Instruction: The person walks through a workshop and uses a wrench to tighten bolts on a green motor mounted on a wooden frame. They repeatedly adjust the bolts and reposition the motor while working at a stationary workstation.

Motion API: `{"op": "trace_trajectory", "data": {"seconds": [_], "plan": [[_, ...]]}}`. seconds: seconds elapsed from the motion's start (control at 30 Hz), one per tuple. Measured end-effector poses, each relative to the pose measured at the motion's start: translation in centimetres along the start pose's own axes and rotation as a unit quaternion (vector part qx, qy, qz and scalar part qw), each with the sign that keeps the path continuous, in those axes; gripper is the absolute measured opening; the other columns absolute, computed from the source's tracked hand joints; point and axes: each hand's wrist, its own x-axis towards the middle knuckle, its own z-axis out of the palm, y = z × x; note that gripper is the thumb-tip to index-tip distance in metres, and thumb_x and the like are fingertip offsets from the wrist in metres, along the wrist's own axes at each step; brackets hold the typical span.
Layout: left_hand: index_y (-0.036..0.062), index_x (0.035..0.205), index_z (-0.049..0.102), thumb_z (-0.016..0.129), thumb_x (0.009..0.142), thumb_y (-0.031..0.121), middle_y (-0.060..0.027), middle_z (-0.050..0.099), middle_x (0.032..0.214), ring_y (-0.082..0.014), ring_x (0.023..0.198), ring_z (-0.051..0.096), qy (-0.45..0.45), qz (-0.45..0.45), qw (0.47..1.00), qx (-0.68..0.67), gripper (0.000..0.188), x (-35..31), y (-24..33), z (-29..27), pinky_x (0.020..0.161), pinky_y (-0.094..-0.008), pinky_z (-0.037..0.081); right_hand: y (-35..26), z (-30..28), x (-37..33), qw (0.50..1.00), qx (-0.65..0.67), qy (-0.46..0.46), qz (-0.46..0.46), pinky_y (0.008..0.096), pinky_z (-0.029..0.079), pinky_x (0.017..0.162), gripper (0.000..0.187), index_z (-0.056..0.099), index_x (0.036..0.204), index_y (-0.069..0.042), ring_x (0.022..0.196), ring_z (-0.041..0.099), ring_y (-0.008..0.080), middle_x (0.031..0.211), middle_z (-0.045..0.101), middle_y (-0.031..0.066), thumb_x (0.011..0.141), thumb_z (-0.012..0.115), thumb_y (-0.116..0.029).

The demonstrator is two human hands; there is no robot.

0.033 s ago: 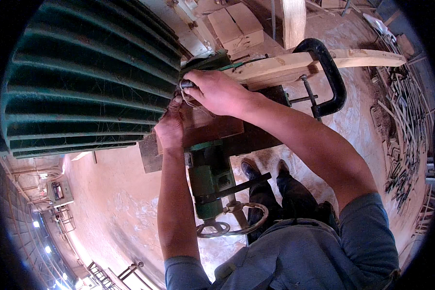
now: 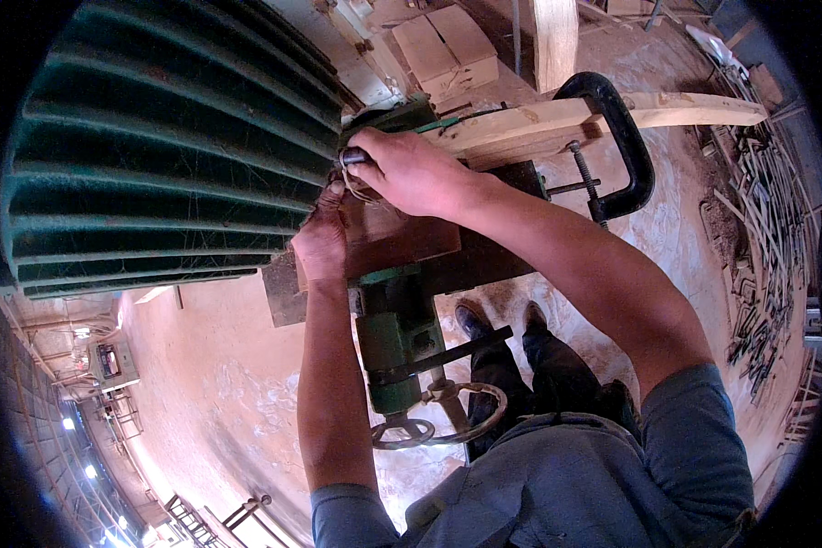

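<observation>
My right hand (image 2: 406, 172) is closed around a short dark cylinder (image 2: 356, 156) with a metallic end, beside the ribbed green machine housing (image 2: 173, 164). Thin loops of pale cord or wire show just under those fingers. My left hand (image 2: 321, 239) is a little lower, thumb up and fingers curled at the housing's edge. Whatever it pinches is hidden. Below both hands lies a reddish-brown board (image 2: 411, 239) on the machine table. A long pale timber (image 2: 521, 126) runs off to the right, with a large black C-clamp (image 2: 644, 160) around it.
Two handwheels (image 2: 479, 411) and a green bracket (image 2: 393, 338) with a dark bar stick out in front of my body. Behind the machine sits a cardboard box (image 2: 446, 53) near an upright post (image 2: 555, 41). A heap of thin strips (image 2: 767, 247) covers the floor at right.
</observation>
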Motion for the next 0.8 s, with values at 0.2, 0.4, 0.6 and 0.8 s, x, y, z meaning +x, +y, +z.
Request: {"op": "trace_trajectory", "data": {"seconds": [0.2,0.4,0.6,0.8], "plan": [[0.0038,0.087,0.065,0.066,0.085,0.015,0.0,0.061,0.072,-0.0059,0.058,0.05,-0.001,0.032,0.998,0.046,0.011,0.1,-0.5,-0.1,0.05,-0.0198,0.038,0.0,-2.0,-1.2,0.991,-0.03,-0.068,0.111,0.0493,0.047,0.077,0.032,0.056,0.094,0.002,0.084,0.059,0.0414,0.084,0.061,0.025,0.088,0.051,-0.029],[0.017,0.099,0.067,0.062,0.086,0.026,-0.0094,0.065,0.087,-0.028,0.078,0.058,-0.049,0.023,0.984,0.17,0.017,-0.1,-0.7,-0.8,0.073,-0.0349,0.047,2.9,-3.4,-9.7,0.963,-0.013,-0.09,0.254,0.0492,0.045,0.077,0.036,0.057,0.084,0.007,0.085,0.057,0.0458,0.083,0.059,0.0299,0.087,0.052,-0.028],[0.0121,0.089,0.068,0.061,0.086,0.026,-0.0075,0.065,0.08,-0.0261,0.072,0.058,-0.027,0.039,0.978,0.205,0.016,-0.2,-1.4,-0.8,0.068,-0.0355,0.047,3.5,-3.9,-10.3,0.96,0.077,-0.002,0.27,0.0493,0.044,0.076,0.036,0.055,0.085,0.007,0.088,0.056,0.0468,0.085,0.058,0.0306,0.089,0.05,-0.029],[0.0079,0.084,0.07,0.062,0.086,0.028,-0.0051,0.067,0.082,-0.0173,0.074,0.06,-0.029,-0.026,0.994,0.104,0.021,-0.5,-0.2,-0.7,0.07,-0.0288,0.047,5.3,-3.9,-12.1,0.958,0.045,0.0,0.284,0.0477,0.044,0.076,0.036,0.056,0.093,0.006,0.09,0.056,0.0454,0.089,0.059,0.0295,0.089,0.052,-0.029]]}}
